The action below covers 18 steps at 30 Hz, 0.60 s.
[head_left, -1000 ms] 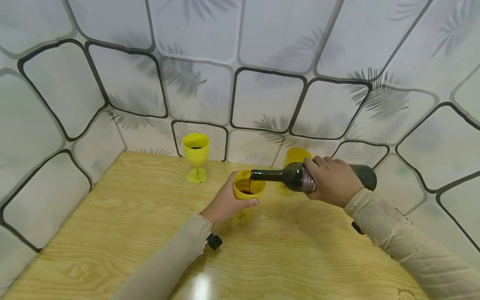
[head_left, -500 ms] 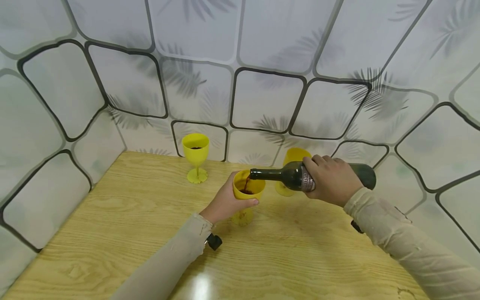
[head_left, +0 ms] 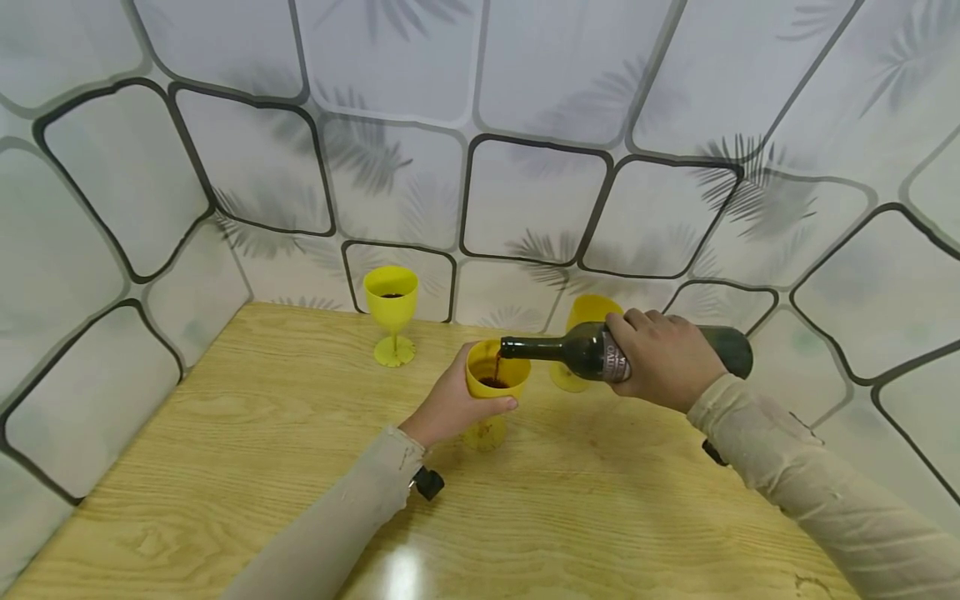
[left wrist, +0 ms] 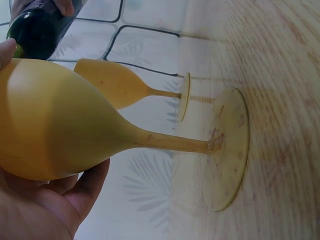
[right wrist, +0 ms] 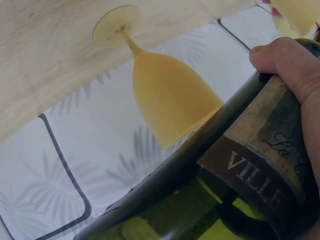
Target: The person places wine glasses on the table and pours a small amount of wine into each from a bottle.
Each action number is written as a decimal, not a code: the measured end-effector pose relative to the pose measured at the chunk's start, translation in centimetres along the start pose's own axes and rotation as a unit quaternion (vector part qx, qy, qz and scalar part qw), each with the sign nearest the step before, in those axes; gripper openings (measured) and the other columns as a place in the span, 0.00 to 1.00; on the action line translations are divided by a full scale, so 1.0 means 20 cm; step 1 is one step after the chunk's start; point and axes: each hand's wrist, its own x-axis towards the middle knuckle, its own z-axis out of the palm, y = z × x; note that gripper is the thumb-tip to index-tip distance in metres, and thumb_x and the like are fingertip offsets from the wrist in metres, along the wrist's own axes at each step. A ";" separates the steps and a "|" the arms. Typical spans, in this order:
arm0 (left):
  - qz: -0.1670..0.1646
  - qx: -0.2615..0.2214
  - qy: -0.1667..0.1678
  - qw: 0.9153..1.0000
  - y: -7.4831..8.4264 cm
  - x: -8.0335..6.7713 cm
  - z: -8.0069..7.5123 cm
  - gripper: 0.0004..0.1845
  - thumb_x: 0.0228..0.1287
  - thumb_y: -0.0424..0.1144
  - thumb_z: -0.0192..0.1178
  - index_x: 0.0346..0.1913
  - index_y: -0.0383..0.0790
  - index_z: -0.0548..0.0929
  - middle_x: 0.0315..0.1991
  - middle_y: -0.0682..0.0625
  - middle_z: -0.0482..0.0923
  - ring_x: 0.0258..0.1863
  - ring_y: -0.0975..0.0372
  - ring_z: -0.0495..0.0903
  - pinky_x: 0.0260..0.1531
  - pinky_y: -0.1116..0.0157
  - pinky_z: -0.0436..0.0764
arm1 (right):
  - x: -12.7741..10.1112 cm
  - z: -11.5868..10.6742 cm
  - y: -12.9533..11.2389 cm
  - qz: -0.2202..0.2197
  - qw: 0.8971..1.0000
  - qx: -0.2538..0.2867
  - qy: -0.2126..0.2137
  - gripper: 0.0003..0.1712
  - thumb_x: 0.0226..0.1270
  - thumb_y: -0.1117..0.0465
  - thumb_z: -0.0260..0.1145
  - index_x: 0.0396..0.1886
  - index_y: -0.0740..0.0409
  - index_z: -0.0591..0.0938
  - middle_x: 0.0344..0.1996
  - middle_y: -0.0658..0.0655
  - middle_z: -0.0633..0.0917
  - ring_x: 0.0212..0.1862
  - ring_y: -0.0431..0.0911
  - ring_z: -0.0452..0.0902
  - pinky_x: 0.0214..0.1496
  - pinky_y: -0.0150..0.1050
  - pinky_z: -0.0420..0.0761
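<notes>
Head view: one left hand (head_left: 453,402), fingers and thumb curled round the bowl of a yellow goblet (head_left: 512,377) at mid-table. One right hand (head_left: 667,358), fingers clamped round the body of a dark green bottle (head_left: 585,352), which lies nearly level with its mouth at the goblet's rim. One thin stream of dark red liquid (head_left: 497,368), running from the mouth into the bowl; more pooled below. One second goblet (head_left: 392,308), upright at back left, dark liquid inside. One third goblet (head_left: 594,310), upright behind the bottle and partly hidden by it. One wood-grain table (head_left: 570,508), against a patterned wall (head_left: 536,200). Two pale sleeves (head_left: 352,512).

Left wrist view, sideways: the held goblet, its stained foot (left wrist: 230,150) at the tabletop; fingers under and around the bowl. Third goblet beyond; bottle at upper corner.

Right wrist view: the bottle close up, its label (right wrist: 250,155) partly legible, "VILLE"; thumb laid across the glass; third goblet just beyond, appearing inverted.
</notes>
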 end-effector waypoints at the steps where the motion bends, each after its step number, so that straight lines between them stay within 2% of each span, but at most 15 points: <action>1: 0.000 -0.001 -0.001 1.000 0.00 0.00 0.00 0.44 0.58 0.45 0.79 0.72 0.52 0.63 0.60 0.51 0.75 0.56 0.56 0.78 0.58 0.56 0.80 | 0.00 0.00 0.00 0.000 1.000 0.000 0.000 0.40 0.35 0.46 0.84 0.44 0.60 0.74 0.29 0.58 0.80 0.28 0.54 0.79 0.26 0.52 0.82; 18: -0.006 0.004 -0.001 1.000 0.01 -0.01 0.00 0.44 0.58 0.46 0.78 0.73 0.52 0.62 0.60 0.50 0.75 0.56 0.57 0.78 0.57 0.56 0.80 | 0.00 -0.01 -0.01 0.002 1.000 0.003 -0.004 0.40 0.35 0.46 0.84 0.45 0.60 0.74 0.30 0.59 0.80 0.28 0.55 0.79 0.27 0.53 0.83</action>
